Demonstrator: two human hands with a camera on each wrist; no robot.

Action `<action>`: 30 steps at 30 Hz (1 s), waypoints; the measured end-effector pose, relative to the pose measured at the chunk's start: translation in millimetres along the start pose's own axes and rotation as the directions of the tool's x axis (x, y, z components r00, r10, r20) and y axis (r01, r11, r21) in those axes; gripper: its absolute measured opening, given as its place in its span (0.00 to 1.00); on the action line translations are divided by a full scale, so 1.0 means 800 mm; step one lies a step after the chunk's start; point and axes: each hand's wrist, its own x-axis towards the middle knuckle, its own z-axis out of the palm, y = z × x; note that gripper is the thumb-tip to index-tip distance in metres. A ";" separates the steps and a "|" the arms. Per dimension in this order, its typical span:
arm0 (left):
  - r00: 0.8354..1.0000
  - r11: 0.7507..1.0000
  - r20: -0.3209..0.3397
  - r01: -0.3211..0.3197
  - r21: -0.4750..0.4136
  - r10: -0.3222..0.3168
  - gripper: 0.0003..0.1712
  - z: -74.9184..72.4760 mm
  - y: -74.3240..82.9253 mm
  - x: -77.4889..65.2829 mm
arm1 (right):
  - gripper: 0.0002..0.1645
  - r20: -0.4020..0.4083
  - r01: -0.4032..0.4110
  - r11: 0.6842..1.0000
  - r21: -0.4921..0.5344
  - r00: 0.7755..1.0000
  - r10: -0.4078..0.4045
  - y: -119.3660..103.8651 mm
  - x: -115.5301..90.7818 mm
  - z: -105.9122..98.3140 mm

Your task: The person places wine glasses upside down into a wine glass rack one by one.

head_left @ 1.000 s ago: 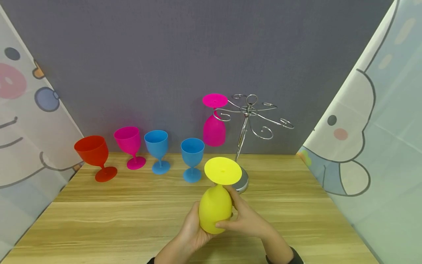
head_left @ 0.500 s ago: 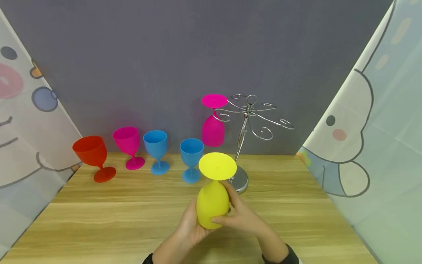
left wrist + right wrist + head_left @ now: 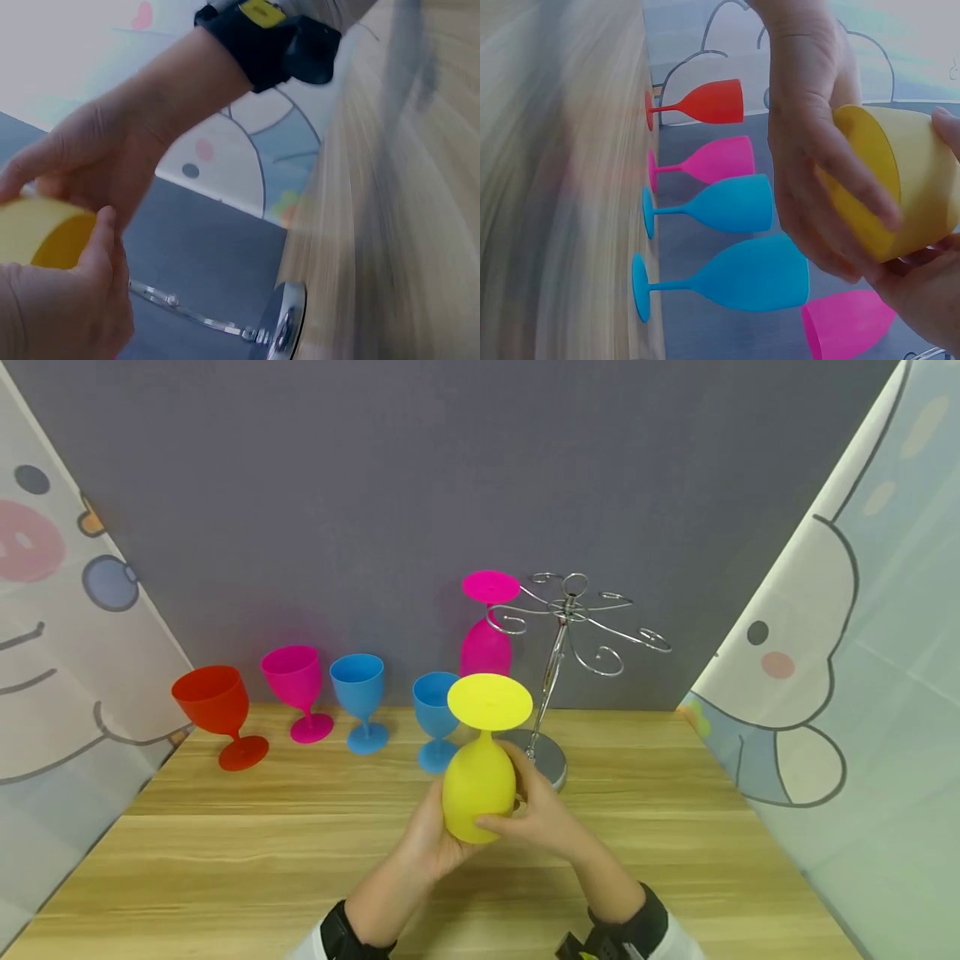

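Both hands hold a yellow goblet (image 3: 480,785) upside down above the table, its round foot on top. The left hand (image 3: 427,839) grips the bowl from the left and below, with fingers curled at its rim in the right wrist view. From the right, the right hand (image 3: 536,814) grips the bowl, thumb across its front; its other fingers are partly hidden behind it. Behind the goblet stands a chrome wire stemware rack (image 3: 551,677) with curled arms. A magenta goblet (image 3: 485,647) hangs upside down from the rack's left arm, partly covered by the yellow foot.
Along the back left of the wooden table (image 3: 300,860) stand upright a red goblet (image 3: 213,700), a magenta goblet (image 3: 294,677), a blue goblet (image 3: 357,685) and another blue goblet (image 3: 435,706). A grey panel (image 3: 337,485) rises behind them.
Both hands have raised the yellow goblet and carried it away from the body, toward the rack and slightly left. Its foot now overlaps the hanging magenta goblet. The other goblets stay in place.
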 end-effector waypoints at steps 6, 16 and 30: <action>0.978 0.933 -0.111 -0.132 0.335 0.178 0.30 -0.011 0.020 0.001 | 0.54 -0.060 0.011 1.000 -0.011 0.998 -0.011 -0.005 0.006 -0.011; 0.692 0.538 -0.117 -0.431 0.724 0.712 0.20 -0.031 0.079 0.026 | 0.53 -0.154 -0.077 0.996 -0.054 0.986 0.068 -0.009 0.017 -0.041; 0.771 -0.203 0.194 -0.086 0.976 0.607 0.36 -0.036 0.140 0.102 | 0.56 -0.213 -0.149 0.988 -0.048 0.968 0.135 -0.016 0.040 -0.061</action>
